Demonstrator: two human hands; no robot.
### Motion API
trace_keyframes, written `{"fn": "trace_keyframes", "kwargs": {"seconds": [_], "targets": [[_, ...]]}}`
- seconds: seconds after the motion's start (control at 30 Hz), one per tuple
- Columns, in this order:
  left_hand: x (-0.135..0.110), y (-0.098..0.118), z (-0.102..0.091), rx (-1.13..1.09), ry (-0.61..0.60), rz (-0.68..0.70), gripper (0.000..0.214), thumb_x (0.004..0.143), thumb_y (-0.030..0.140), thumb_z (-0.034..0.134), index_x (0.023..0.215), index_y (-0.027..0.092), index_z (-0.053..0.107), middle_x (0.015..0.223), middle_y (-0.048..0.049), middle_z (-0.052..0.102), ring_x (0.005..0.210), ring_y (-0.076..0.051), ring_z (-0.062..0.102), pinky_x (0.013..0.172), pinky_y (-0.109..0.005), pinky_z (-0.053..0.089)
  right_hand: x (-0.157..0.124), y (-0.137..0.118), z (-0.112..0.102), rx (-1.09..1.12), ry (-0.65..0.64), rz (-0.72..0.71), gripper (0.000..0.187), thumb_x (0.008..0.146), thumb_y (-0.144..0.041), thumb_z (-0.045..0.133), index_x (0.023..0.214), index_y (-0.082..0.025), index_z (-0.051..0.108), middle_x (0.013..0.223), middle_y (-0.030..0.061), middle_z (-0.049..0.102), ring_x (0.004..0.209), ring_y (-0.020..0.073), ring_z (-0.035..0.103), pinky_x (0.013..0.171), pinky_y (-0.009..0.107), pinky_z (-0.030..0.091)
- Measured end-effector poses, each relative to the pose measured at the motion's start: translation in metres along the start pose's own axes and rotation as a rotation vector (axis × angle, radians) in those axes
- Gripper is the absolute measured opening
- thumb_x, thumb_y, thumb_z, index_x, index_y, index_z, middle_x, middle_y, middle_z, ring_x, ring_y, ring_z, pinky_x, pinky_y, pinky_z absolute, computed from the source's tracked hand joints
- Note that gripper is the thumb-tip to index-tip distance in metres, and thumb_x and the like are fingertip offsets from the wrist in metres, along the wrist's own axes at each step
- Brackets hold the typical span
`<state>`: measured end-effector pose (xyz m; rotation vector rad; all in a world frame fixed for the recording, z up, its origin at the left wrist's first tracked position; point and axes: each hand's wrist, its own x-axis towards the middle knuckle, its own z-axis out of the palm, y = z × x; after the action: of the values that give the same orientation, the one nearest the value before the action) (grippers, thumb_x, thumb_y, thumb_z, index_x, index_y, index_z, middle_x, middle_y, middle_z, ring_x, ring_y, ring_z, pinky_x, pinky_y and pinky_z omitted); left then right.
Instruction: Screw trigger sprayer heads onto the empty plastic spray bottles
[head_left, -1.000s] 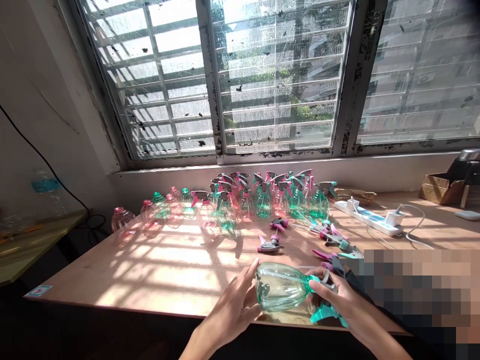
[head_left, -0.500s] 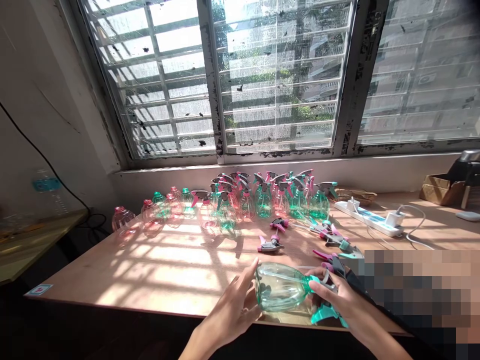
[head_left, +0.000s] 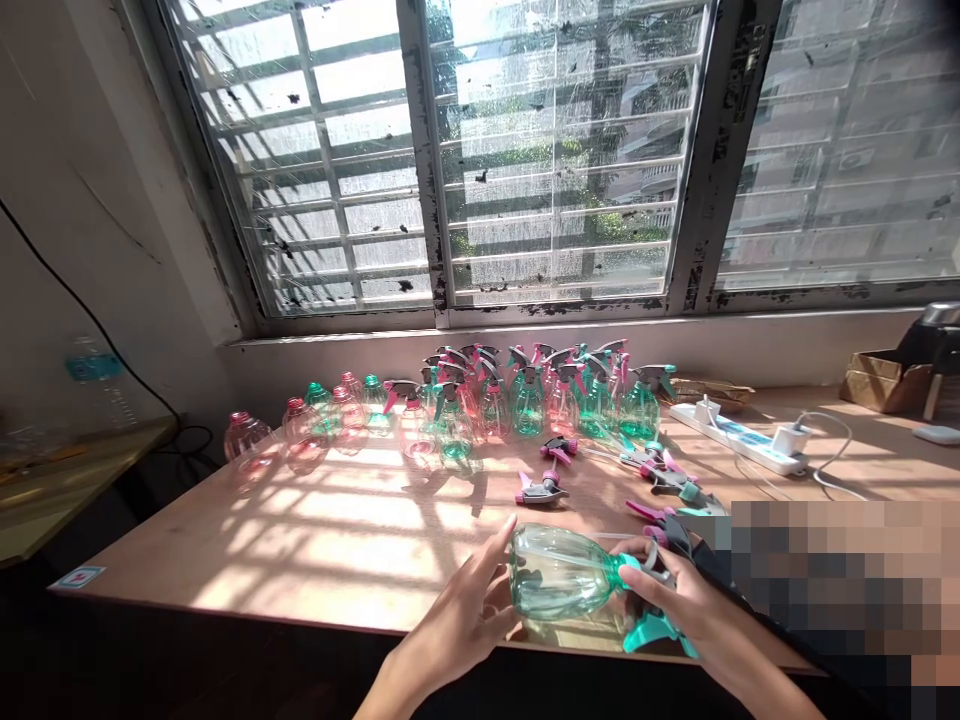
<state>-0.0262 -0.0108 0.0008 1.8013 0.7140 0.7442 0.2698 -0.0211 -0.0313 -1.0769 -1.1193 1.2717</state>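
A clear green spray bottle (head_left: pixel 562 573) lies sideways in the air above the table's front edge, its base to the left. My left hand (head_left: pixel 480 595) is closed round the base, thumb on top and fingers beneath. At the neck, my right hand (head_left: pixel 671 585) grips the green collar and grey spray head with thumb and fingers. The green trigger (head_left: pixel 651 632) hangs below that hand. A dip tube shows through the bottle wall. Just beyond lie loose grey-and-pink spray heads (head_left: pixel 544 489), and more spray heads (head_left: pixel 664 470) in pink and green lie to the right.
Assembled spray bottles (head_left: pixel 529 405) stand grouped along the back. Several bottles without heads (head_left: pixel 304 435), pink and green, stand at the left. A white power strip (head_left: pixel 739 437) with plugs and cables lies at the right, near a cardboard box (head_left: pixel 885 380). The table's front edge runs beneath my hands.
Almost nothing differs. The bottle and both hands have shifted only very slightly, with the same grip at the base and the neck.
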Motion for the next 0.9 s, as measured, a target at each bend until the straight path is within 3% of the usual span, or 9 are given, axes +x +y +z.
{"fn": "trace_keyframes", "kwargs": {"seconds": [0.1, 0.2, 0.3, 0.43, 0.57, 0.73, 0.9], "targets": [[0.0013, -0.0017, -0.0007, -0.045, 0.014, -0.008, 0.112, 0.084, 0.017, 0.08, 0.161, 0.041, 0.003, 0.158, -0.0118, 0.043, 0.146, -0.037, 0.041, 0.109, -0.047, 0.05, -0.0009, -0.001, 0.0013, 0.008, -0.006, 0.014, 0.05, 0.07, -0.057, 0.084, 0.097, -0.02, 0.066, 0.055, 0.0008, 0.074, 0.051, 0.0243, 0.07, 0.054, 0.036, 0.053], [0.0015, -0.0061, -0.0016, -0.029, 0.036, -0.018, 0.115, 0.078, 0.014, 0.083, 0.161, 0.041, 0.009, 0.163, -0.0105, 0.036, 0.15, -0.039, 0.034, 0.112, -0.05, 0.047, -0.001, -0.0015, 0.0017, 0.009, -0.006, 0.01, 0.05, 0.069, -0.057, 0.085, 0.097, -0.02, 0.066, 0.057, 0.0021, 0.075, 0.052, 0.0246, 0.071, 0.055, 0.037, 0.055], [0.0004, -0.0075, -0.0024, 0.015, 0.037, 0.001, 0.104, 0.083, 0.015, 0.078, 0.161, 0.04, 0.015, 0.165, -0.0101, 0.031, 0.143, -0.037, 0.044, 0.11, -0.047, 0.05, -0.0007, -0.0015, 0.0011, 0.01, -0.008, 0.002, 0.049, 0.07, -0.055, 0.085, 0.097, -0.019, 0.067, 0.058, 0.0026, 0.076, 0.053, 0.024, 0.071, 0.055, 0.036, 0.055], [-0.0016, -0.0066, -0.0025, 0.076, 0.024, 0.007, 0.089, 0.094, 0.023, 0.07, 0.161, 0.041, 0.014, 0.162, -0.0106, 0.036, 0.13, -0.033, 0.058, 0.104, -0.042, 0.054, -0.0008, -0.001, 0.0007, 0.011, -0.021, 0.013, 0.049, 0.071, -0.056, 0.084, 0.097, -0.019, 0.066, 0.056, 0.0021, 0.074, 0.053, 0.0242, 0.07, 0.053, 0.036, 0.055], [-0.0004, -0.0081, -0.0014, 0.05, 0.023, -0.002, 0.1, 0.09, 0.02, 0.073, 0.162, 0.041, 0.006, 0.157, -0.0105, 0.043, 0.137, -0.035, 0.051, 0.106, -0.046, 0.053, -0.0006, 0.0005, -0.0001, 0.019, -0.022, 0.005, 0.048, 0.072, -0.055, 0.084, 0.097, -0.019, 0.066, 0.058, 0.0026, 0.075, 0.053, 0.0238, 0.07, 0.053, 0.035, 0.055], [0.0002, -0.0092, -0.0009, 0.058, 0.045, -0.009, 0.103, 0.085, 0.017, 0.076, 0.162, 0.039, 0.011, 0.159, -0.0094, 0.041, 0.147, -0.038, 0.037, 0.111, -0.049, 0.049, 0.0003, 0.0026, -0.0023, 0.023, -0.039, 0.016, 0.048, 0.075, -0.054, 0.083, 0.1, -0.018, 0.063, 0.058, 0.003, 0.075, 0.054, 0.0228, 0.07, 0.052, 0.034, 0.056], [-0.0037, -0.0068, -0.0012, 0.11, 0.033, 0.012, 0.082, 0.098, 0.022, 0.061, 0.161, 0.04, 0.013, 0.161, -0.0124, 0.037, 0.138, -0.036, 0.05, 0.1, -0.042, 0.056, 0.0006, 0.0041, -0.0039, 0.025, -0.035, 0.012, 0.048, 0.078, -0.054, 0.081, 0.104, -0.018, 0.062, 0.06, 0.0023, 0.075, 0.054, 0.0217, 0.07, 0.052, 0.033, 0.056]]}}
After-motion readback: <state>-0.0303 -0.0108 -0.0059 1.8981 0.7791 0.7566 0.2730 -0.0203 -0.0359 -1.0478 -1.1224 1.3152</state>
